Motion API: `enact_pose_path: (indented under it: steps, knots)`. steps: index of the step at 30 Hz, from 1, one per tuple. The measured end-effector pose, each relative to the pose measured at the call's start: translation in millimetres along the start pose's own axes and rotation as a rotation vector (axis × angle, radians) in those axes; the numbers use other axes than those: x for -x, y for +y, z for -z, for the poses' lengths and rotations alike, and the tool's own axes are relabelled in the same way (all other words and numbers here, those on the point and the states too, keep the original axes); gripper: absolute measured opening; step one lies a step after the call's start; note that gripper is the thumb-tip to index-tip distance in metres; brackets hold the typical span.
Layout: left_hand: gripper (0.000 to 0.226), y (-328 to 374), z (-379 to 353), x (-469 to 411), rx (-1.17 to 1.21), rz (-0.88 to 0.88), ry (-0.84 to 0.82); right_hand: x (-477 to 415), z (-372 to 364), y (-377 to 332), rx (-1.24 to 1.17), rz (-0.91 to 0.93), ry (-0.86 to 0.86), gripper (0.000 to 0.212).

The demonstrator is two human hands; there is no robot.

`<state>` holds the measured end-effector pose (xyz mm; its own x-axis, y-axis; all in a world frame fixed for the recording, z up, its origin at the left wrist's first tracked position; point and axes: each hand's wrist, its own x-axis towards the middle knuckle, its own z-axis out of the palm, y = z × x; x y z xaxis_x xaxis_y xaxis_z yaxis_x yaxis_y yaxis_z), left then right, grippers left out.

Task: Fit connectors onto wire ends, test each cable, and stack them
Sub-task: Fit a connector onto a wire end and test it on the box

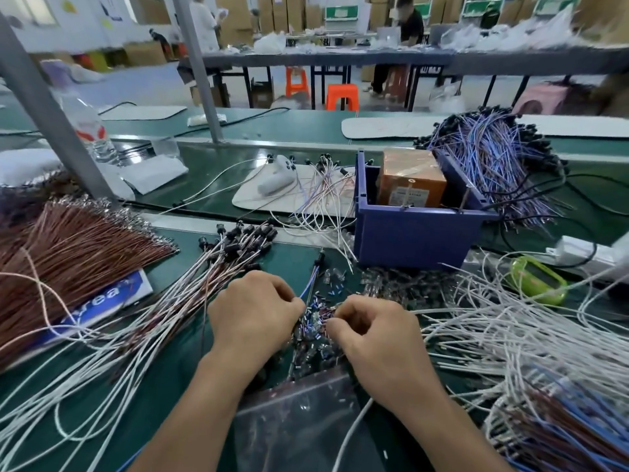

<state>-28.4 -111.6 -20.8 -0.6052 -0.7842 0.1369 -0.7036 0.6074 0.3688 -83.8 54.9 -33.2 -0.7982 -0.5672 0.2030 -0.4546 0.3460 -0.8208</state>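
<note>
My left hand (253, 313) and my right hand (372, 330) meet low in the middle of the view, over a heap of small clear and blue connectors (318, 330) on the green bench. The left hand pinches a thin blue wire (311, 284) that runs up and away to a black plug. Fingers of the right hand are curled at the connector heap and pinch something small that I cannot make out. A fan of white cables with black plugs (218, 267) lies to the left. Loose white wires (510, 335) spread to the right.
A blue bin (415, 229) holding an orange box (410, 180) stands behind the hands. Brown wire bundle (68, 247) lies at left, blue-purple cable pile (490, 158) at back right, a clear plastic bag (299, 424) between my forearms, a green device (536, 279) at right.
</note>
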Motion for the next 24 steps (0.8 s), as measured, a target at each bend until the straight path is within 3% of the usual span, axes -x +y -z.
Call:
enact_pose_path:
  steps: [6, 9, 12, 15, 21, 24]
  knots:
    - [0.016, 6.1, 5.5, 11.3, 0.238, -0.026, 0.213, -0.2, 6.3, -2.3, -0.213, -0.082, 0.038, 0.015]
    - [0.012, 8.3, 13.8, 24.1, 0.492, -0.247, 0.257, -0.8, 10.8, -6.7, -0.443, -0.174, -0.003, 0.017]
    - [0.003, 12.6, 18.2, 40.8, 0.696, -0.5, 0.161, -3.2, 12.8, -11.7, -0.702, -0.238, -0.013, 0.016]
    - [0.005, 15.7, 16.9, 47.9, 0.715, -0.599, 0.052, -6.1, 17.2, -17.1, -0.99, -0.299, 0.063, 0.024]
    - [0.022, 8.7, 17.9, 36.8, 0.649, -0.564, -0.195, -13.8, 44.2, -6.0, -1.333, -0.441, 0.212, 0.026]
    - [0.028, -2.5, 24.7, 27.7, 0.682, -0.522, -0.17, -17.4, 56.0, 3.0, -1.435, -0.466, 0.221, 0.039]
